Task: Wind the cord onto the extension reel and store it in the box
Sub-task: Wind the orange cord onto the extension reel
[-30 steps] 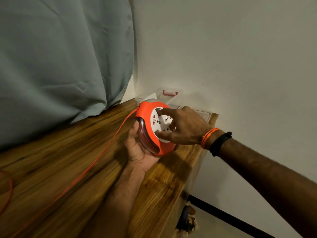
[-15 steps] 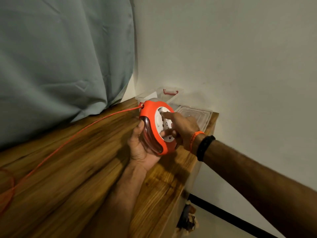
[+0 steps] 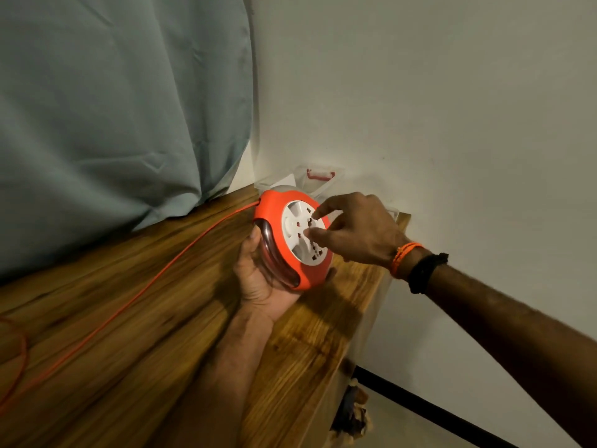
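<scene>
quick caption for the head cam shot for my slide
Left hand grips the orange reel on the wooden table; right hand fingers its white hub, orange cord trailing out.

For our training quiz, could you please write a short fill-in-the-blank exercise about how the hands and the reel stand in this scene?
1. The left hand holds the orange reel from ____.
2. The right hand has its fingertips on the reel's ____ centre disc.
3. The orange cord trails from the reel across the ____ table.
4. The clear box stands behind the reel against the ____.

Missing words: below; white; wooden; wall.
</scene>
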`<state>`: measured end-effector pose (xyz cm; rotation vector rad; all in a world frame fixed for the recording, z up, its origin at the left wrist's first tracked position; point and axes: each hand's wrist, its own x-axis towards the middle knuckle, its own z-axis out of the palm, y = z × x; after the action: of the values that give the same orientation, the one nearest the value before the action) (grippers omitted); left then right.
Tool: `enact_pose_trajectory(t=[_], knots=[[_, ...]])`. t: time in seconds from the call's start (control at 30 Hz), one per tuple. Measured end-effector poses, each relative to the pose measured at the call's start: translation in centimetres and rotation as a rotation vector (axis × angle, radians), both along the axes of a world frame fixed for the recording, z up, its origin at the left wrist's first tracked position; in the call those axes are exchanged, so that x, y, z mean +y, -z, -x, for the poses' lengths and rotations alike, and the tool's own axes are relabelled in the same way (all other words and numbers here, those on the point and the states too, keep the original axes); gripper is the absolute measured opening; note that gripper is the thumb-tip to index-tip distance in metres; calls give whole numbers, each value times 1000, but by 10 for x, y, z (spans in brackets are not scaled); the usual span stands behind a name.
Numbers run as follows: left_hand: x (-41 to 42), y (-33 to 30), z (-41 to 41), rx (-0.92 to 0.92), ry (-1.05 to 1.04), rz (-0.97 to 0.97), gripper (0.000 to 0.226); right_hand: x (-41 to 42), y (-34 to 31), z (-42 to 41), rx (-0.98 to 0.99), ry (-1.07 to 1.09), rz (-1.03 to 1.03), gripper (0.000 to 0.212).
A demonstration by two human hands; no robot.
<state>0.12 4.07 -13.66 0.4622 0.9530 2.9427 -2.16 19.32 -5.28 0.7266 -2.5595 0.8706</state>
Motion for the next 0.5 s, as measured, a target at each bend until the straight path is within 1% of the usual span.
enact_pose_trajectory(t=[0.07,0.2,0.3,0.4,0.5], knots=[[0,1,1,10,20,2,83,2,0,-3,116,-69,-92,43],[0,3,4,42,46,18,83,1,0,-1,184,-118,-246,58],[0,6,6,42,62,3,84,-4,3,2,248,-121,-264,63],[-1,6,7,46,59,-11,87,-6,6,5,244,-134,-272,67],[-2,7,9,49,36,-28,88,-11,6,5,239,-117,-181,64]])
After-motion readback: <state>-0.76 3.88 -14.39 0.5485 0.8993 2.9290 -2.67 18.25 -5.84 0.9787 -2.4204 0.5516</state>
